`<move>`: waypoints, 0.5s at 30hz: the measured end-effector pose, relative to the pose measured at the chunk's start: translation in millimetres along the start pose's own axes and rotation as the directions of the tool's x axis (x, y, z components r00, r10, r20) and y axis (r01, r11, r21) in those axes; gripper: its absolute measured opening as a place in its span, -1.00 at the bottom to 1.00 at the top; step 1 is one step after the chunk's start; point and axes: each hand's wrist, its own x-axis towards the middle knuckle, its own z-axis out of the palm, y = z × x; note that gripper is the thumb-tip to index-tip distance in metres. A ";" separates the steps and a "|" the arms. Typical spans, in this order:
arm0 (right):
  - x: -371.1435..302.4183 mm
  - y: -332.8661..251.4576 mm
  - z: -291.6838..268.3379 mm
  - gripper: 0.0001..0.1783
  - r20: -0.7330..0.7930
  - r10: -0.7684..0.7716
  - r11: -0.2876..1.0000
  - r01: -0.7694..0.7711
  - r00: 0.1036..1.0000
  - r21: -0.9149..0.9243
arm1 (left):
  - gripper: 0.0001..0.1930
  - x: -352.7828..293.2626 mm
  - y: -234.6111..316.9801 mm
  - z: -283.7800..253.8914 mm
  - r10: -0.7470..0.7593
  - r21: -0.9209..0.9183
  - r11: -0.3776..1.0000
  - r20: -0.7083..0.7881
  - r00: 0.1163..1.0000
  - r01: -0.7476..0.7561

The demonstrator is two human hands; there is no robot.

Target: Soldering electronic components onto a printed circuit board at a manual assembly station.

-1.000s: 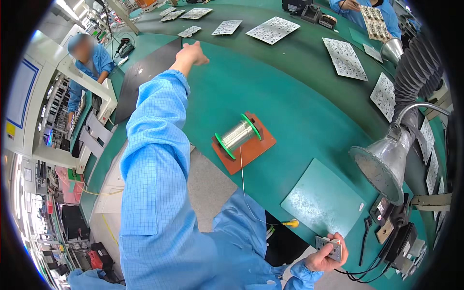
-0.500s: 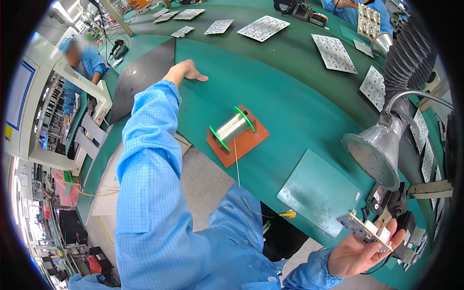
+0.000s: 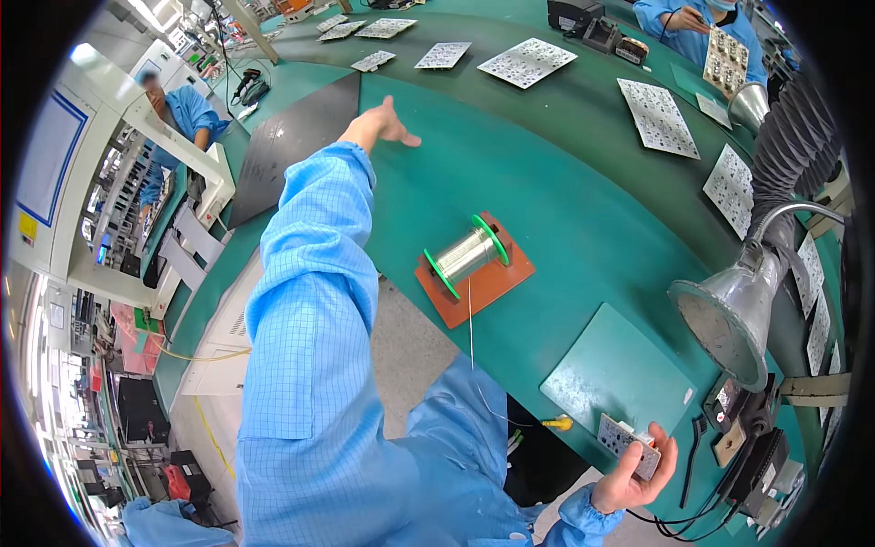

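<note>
My left hand [image 3: 378,126] is stretched far out over the green table [image 3: 565,210], fingers apart and holding nothing, next to a dark mat [image 3: 292,146]. My right hand [image 3: 635,474] sits low at the table's near edge and grips a small circuit board [image 3: 627,443]. Between the two hands, a spool of solder wire [image 3: 467,256] with green flanges rests on an orange-brown plate [image 3: 478,284], and a thin wire strand hangs down from it toward my body.
A pale green mat [image 3: 620,381] lies near my right hand. A metal extractor funnel [image 3: 725,314] on a hose hangs at the right. Several white circuit panels [image 3: 658,114] lie across the far table. Other people in blue coats work at the left [image 3: 187,109] and far right [image 3: 697,18].
My left hand drew back a little along the table and rolled over, fingers spread. My right hand shifted near the table's edge with the small circuit board still in it.
</note>
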 end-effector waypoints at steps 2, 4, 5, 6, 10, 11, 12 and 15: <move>-0.2 2.8 -2.4 -0.52 0.027 0.071 0.997 -0.070 0.997 -0.030 | 0.10 -15.3 11.9 -14.3 -0.158 -0.121 0.984 -0.270 0.950 0.129; -1.4 5.3 -3.4 -0.54 0.019 0.077 0.997 -0.077 0.997 -0.016 | 0.02 -14.3 7.3 -28.3 -0.116 -0.105 0.990 -0.272 0.955 0.090; -1.3 5.9 -3.4 -0.55 0.010 0.084 0.996 -0.084 0.996 -0.005 | -0.06 -9.4 4.3 -33.4 -0.071 -0.089 0.995 -0.273 0.959 0.048; -0.5 5.2 -2.2 -0.55 0.014 0.082 0.997 -0.082 0.997 -0.002 | -0.06 1.5 -3.2 -36.3 -0.076 -0.091 0.994 -0.274 0.959 0.053; 3.2 1.7 -0.2 -0.59 0.021 0.061 0.997 -0.060 0.998 -0.051 | -0.22 28.8 -11.8 -32.2 0.270 0.152 0.959 -0.213 0.939 -0.241; 3.6 1.5 0.1 -0.60 0.021 0.068 0.996 -0.067 0.997 -0.051 | -0.22 30.3 -11.0 -30.3 0.307 0.066 0.951 -0.258 0.916 -0.301; 3.1 1.2 0.1 -0.60 0.020 0.065 0.996 -0.064 0.998 -0.058 | -0.22 25.3 -3.8 -30.9 0.311 0.061 0.950 -0.256 0.915 -0.305; 2.9 1.3 1.2 -0.58 -0.011 0.114 0.993 -0.114 0.993 -0.013 | -0.42 6.8 17.3 -37.7 -0.027 -0.276 0.961 -0.175 0.984 -0.023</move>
